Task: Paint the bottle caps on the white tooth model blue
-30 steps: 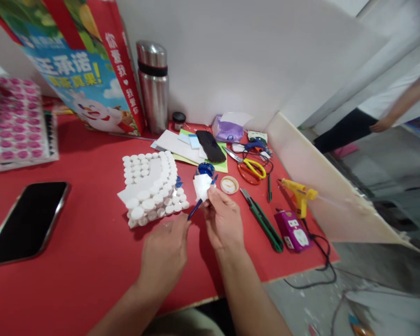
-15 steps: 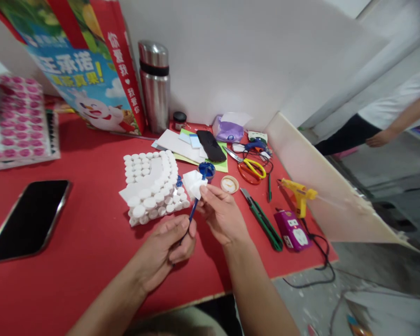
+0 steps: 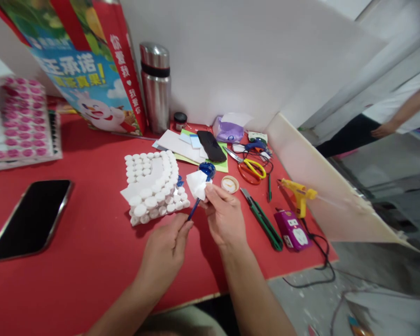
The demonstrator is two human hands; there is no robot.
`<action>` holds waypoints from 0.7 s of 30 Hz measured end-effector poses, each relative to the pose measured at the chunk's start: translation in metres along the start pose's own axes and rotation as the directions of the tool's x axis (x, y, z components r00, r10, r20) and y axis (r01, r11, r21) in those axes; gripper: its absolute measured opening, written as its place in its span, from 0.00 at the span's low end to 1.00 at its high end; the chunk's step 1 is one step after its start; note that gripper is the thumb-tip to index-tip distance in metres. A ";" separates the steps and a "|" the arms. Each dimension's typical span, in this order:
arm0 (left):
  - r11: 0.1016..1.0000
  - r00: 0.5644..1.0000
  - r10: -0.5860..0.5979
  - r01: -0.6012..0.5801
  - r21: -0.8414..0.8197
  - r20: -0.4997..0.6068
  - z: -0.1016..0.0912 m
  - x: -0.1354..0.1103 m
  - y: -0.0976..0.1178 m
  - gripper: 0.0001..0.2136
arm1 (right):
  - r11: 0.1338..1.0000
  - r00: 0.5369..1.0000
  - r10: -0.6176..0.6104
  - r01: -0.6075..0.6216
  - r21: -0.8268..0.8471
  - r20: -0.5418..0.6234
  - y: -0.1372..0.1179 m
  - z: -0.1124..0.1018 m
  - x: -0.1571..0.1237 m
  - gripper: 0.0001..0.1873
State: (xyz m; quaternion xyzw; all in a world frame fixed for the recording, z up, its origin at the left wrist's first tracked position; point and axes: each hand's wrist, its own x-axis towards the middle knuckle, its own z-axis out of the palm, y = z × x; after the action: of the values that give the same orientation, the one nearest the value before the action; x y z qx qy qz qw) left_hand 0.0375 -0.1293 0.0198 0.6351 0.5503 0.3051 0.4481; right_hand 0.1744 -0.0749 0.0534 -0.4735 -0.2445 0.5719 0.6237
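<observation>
A thin blue paintbrush point(image 3: 193, 209) slants up and away from my left hand point(image 3: 165, 249), whose fingers are closed round its lower end. My right hand point(image 3: 226, 215) pinches a folded white tissue point(image 3: 196, 185) round the upper part of the brush, so the bristles are mostly hidden. Just behind the tissue stands a small pot of blue paint point(image 3: 207, 170). Its pale lid point(image 3: 230, 185) lies beside my right fingers. To the left rests a model of white round discs on card point(image 3: 150, 186), with a few blue-painted discs at its right edge.
A phone point(image 3: 31, 219) lies at left. Behind stand a printed bag point(image 3: 91, 79) and a steel flask point(image 3: 156, 93). On the right are scissors point(image 3: 254, 168), a green box cutter point(image 3: 262, 219), a yellow glue gun point(image 3: 299, 192) and a purple box point(image 3: 291, 229). Another person's arm point(image 3: 411, 107) shows beyond the partition.
My left hand has rolled over on the brush, its back now facing up. The tissue and my right hand have shifted slightly right.
</observation>
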 end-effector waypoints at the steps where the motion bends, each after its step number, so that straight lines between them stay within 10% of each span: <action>1: 0.999 1.000 0.010 -0.009 0.035 -0.008 0.000 -0.001 0.000 0.15 | 1.000 1.000 -0.006 0.006 0.000 0.000 0.001 0.000 0.000 0.17; 14: 0.998 1.000 0.012 -0.011 0.063 -0.009 -0.001 -0.008 -0.006 0.14 | 0.991 0.981 0.129 -0.124 -0.042 0.148 -0.004 -0.004 0.001 0.14; 21: 0.827 0.956 0.261 -0.149 0.543 -0.135 -0.002 -0.009 -0.012 0.15 | 0.990 0.990 0.142 -0.142 0.019 0.022 0.004 -0.008 0.004 0.16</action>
State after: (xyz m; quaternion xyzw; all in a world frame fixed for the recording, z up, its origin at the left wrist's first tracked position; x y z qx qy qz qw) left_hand 0.0288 -0.1375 0.0104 0.7545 0.5836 0.2523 0.1627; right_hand 0.1802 -0.0743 0.0455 -0.4773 -0.2107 0.6220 0.5838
